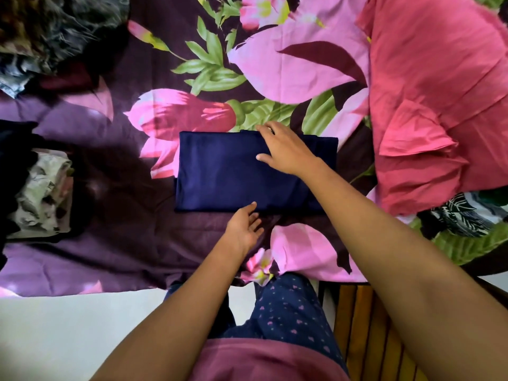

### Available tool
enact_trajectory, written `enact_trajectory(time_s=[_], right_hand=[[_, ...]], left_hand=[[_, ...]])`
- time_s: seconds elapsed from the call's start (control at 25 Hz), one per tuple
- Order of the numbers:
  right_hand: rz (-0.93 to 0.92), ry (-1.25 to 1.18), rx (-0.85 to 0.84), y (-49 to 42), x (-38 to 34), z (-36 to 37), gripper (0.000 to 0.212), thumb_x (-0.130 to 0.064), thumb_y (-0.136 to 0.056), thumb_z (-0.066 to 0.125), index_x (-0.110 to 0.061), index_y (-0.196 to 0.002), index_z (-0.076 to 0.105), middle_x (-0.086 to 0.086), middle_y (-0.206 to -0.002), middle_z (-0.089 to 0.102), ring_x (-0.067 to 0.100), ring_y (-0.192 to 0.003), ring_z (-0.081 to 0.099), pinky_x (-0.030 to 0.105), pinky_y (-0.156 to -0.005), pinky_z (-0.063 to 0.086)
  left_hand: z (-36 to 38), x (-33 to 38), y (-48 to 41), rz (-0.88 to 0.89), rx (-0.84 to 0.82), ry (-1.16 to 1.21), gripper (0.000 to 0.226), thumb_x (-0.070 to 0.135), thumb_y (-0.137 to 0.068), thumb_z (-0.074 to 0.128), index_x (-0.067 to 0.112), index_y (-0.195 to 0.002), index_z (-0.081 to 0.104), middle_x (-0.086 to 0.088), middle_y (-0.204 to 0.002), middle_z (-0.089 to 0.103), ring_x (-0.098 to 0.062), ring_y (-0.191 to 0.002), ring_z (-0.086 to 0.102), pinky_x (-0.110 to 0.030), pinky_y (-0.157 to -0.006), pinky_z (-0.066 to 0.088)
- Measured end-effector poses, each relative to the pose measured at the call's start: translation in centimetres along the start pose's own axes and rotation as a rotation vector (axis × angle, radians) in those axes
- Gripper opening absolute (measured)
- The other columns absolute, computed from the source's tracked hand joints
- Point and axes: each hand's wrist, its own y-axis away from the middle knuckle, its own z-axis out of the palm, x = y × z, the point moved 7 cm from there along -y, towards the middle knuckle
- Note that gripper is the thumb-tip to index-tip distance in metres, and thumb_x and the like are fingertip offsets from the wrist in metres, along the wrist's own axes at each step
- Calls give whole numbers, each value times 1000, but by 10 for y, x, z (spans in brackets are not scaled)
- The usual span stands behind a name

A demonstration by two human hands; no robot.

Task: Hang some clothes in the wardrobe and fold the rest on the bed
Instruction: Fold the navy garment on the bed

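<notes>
A navy blue garment (220, 171) lies folded into a flat rectangle on the floral bedspread (115, 166), in the middle of the view. My right hand (283, 148) rests flat on the garment's far right part, fingers straight and pointing left. My left hand (244, 229) lies at the garment's near edge, fingers relaxed and touching the fabric's border. Neither hand grips anything.
A large pink-red cloth (434, 100) is spread over the bed's right side. Dark crumpled clothes (52, 37) pile at the far left, and a pale patterned garment (41, 193) lies at the left. A black-and-white print garment (461, 215) sits at the right. A wooden slatted piece (365, 325) stands beside my leg.
</notes>
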Motion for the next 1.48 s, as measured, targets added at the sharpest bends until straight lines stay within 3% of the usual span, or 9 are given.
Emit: enact_trajectory(time_s=[0.24,0.4,0.6,0.68,0.8,1.0,1.16,1.36,1.48], right_hand=[[89,110,-139,-23,5,12,81,-49,-77,71,-7,-137,37,13,-137,39,32,-124,41,45,-100,35],[299,-153,-237,-20,10,11,72,-41,-71,81,-3,-123,49,11,-125,53,30,-115,52,33,-88,43],[552,-705,-467,23,19,30,80,-36,-63,86,0,-126,51,9,-124,58,26,-110,57,34,-91,48],[577,-979,-378,39,18,19,75,-32,-63,87,-1,-123,55,8,-119,64,24,-107,62,38,-94,50],[468,-1343,-164,54,2,-21,41,-14,-75,78,-3,-111,62,7,-105,70,19,-98,66,31,-87,54],[152,-1546,189,72,-20,-87,28,0,-72,72,-13,-97,66,-6,-95,73,10,-95,66,24,-85,51],[250,-1610,315,87,-7,-59,24,-15,-78,66,-11,-102,66,-10,-96,71,4,-94,65,16,-83,49],[752,-1410,298,114,25,70,19,-14,-76,78,-7,-92,70,15,-100,71,20,-88,64,44,-88,53],[856,-1074,303,128,31,91,45,-43,-53,88,-14,-81,69,14,-94,70,22,-84,64,47,-81,54]], left_hand=[[2,-7,-17,49,37,191,41,17,-95,53,2,-133,46,-12,-140,46,-23,-131,42,-32,-105,34],[3,-6,-4,108,-72,420,29,12,-98,44,2,-125,51,-4,-119,57,-25,-121,49,-32,-99,39],[-35,20,20,444,52,356,9,10,-94,51,15,-89,57,-4,-88,60,-16,-76,56,-26,-69,46],[-53,49,38,713,74,227,20,3,-90,55,16,-76,53,5,-72,58,-8,-69,51,-22,-68,43],[-46,95,90,1030,-28,51,23,-6,-89,53,15,-79,52,16,-62,59,5,-64,50,-11,-68,42],[-21,144,160,1358,-220,-194,12,12,-81,63,19,-85,55,12,-79,60,0,-77,52,-14,-76,42],[-27,137,123,1177,-216,-229,16,21,-77,70,12,-79,58,9,-70,58,0,-67,51,-12,-68,42],[-70,83,2,701,190,-744,41,26,-83,70,13,-53,46,7,-46,38,-14,-61,38,-32,-57,29],[-97,61,-18,544,295,-864,20,24,-81,72,9,-71,63,-4,-67,57,-17,-76,51,-33,-73,42]])
